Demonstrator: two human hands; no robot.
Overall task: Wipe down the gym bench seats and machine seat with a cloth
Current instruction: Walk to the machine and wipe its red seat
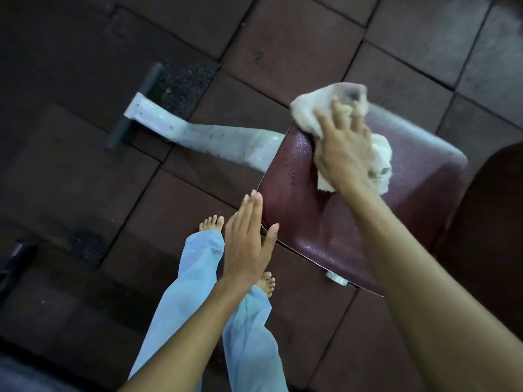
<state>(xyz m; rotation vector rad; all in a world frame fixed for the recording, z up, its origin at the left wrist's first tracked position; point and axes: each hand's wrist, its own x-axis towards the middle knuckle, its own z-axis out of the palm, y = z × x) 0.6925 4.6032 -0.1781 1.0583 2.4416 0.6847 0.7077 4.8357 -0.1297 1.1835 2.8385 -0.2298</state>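
A dark red padded bench seat fills the right middle of the head view, its surface speckled with drops. My right hand presses flat on a crumpled white cloth at the seat's far corner; the cloth sticks out past my fingers and under my palm. My left hand hovers open beside the seat's left edge, fingers straight and together, holding nothing.
A white metal frame leg runs left from the seat to a grey foot bar on the dark tiled rubber floor. My bare feet in light blue trousers stand by the seat. Another dark pad lies at right.
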